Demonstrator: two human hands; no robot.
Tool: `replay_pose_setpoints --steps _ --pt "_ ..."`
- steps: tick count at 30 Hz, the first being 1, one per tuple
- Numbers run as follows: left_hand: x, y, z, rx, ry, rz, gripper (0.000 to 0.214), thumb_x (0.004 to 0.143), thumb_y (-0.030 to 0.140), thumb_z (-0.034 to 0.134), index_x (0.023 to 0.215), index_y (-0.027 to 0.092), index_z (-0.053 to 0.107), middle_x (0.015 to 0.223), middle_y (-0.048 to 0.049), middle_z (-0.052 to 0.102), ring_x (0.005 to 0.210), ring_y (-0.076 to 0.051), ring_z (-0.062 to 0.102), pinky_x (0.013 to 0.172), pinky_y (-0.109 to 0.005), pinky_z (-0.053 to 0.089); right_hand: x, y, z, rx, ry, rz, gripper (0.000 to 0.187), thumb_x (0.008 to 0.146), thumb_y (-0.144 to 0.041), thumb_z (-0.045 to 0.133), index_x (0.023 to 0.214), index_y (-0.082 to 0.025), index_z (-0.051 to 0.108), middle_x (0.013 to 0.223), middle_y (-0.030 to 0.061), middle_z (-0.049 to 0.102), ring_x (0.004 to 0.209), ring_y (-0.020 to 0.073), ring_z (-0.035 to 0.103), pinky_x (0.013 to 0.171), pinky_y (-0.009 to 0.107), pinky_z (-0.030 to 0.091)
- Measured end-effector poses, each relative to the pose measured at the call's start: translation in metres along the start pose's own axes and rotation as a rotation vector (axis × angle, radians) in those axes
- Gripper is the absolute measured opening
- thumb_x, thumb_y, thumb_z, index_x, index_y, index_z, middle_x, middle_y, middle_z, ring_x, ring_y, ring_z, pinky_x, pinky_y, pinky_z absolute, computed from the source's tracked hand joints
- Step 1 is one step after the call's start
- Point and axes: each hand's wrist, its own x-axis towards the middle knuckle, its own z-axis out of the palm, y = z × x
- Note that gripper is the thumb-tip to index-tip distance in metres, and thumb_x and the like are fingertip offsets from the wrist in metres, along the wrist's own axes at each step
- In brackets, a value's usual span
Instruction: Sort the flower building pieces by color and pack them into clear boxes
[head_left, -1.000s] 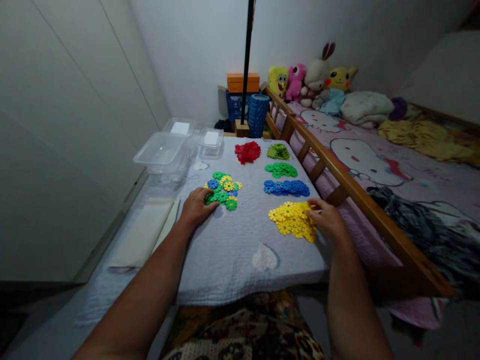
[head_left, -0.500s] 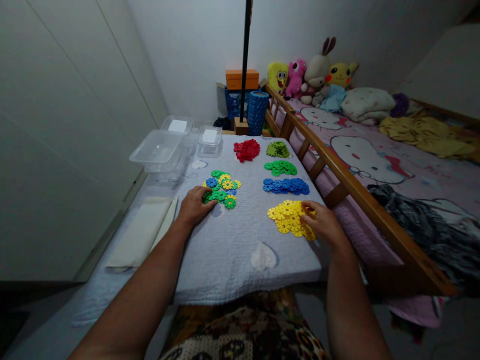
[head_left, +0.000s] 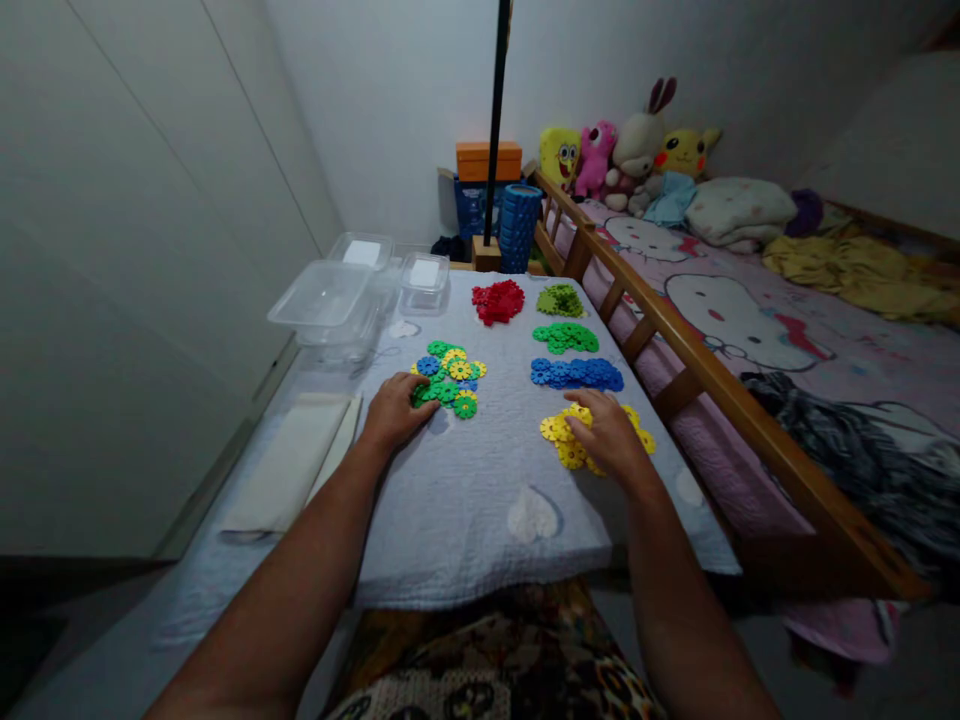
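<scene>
Mixed green, yellow and blue flower-shaped plastic discs (head_left: 460,370) lie in a loose pile left of the table's middle. My left hand (head_left: 394,410) rests at the pile's left edge, thumb and fingers apart, touching green discs. Over a heap of yellow discs (head_left: 556,430) at the right is my right hand (head_left: 609,432), its thumb and forefinger spread with nothing visible between them; it covers the heap's middle. Behind that heap, blue discs (head_left: 577,374), green discs (head_left: 566,338) and olive-green discs (head_left: 559,300) form separate piles. Red discs (head_left: 498,302) are heaped at the back.
Clear plastic containers (head_left: 322,297) stand at the back left, with a smaller one (head_left: 424,275) beside them. A folded cream cloth (head_left: 289,465) lies at the left. The bed's wooden rail (head_left: 660,310) runs along the right side. A black pole (head_left: 496,120) rises behind the table.
My right hand has moved left from the right edge of the yellow heap to over its middle. My left hand stays at the mixed pile. The view has shifted slightly.
</scene>
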Motion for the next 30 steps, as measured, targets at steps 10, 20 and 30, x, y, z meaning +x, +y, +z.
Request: replay_pose_setpoints --steps 10,20,30 --pt "-0.001 0.000 0.000 -0.008 0.001 0.025 0.041 0.078 0.042 0.071 0.112 0.020 0.069 0.112 -0.0105 0.068 0.106 -0.029 0.063 0.098 -0.044 0.050 0.057 -0.098 0.084 -0.093 -0.284 -0.162 0.037 0.092 -0.028 0.066 0.127 -0.016 0.066 0.128 0.0143 0.067 0.121 0.0273 0.057 0.107 0.040 0.043" --pt "-0.001 -0.001 0.001 0.015 -0.005 0.027 0.040 0.079 0.041 0.071 0.114 0.022 0.068 0.114 -0.0094 0.068 0.110 -0.029 0.062 0.099 -0.044 0.049 0.055 -0.101 0.110 -0.117 -0.251 -0.058 0.038 0.091 -0.034 0.065 0.125 -0.016 0.065 0.123 0.0160 0.062 0.116 0.0311 0.054 0.102 0.042 0.045" --pt "-0.001 0.002 -0.001 -0.007 -0.006 0.011 0.039 0.079 0.040 0.073 0.113 0.022 0.069 0.114 -0.0097 0.068 0.110 -0.030 0.062 0.099 -0.044 0.049 0.095 -0.061 0.075 -0.013 -0.244 -0.144 0.031 0.081 -0.017 0.069 0.112 -0.019 0.064 0.112 0.0081 0.066 0.103 0.0208 0.060 0.093 0.032 0.046"
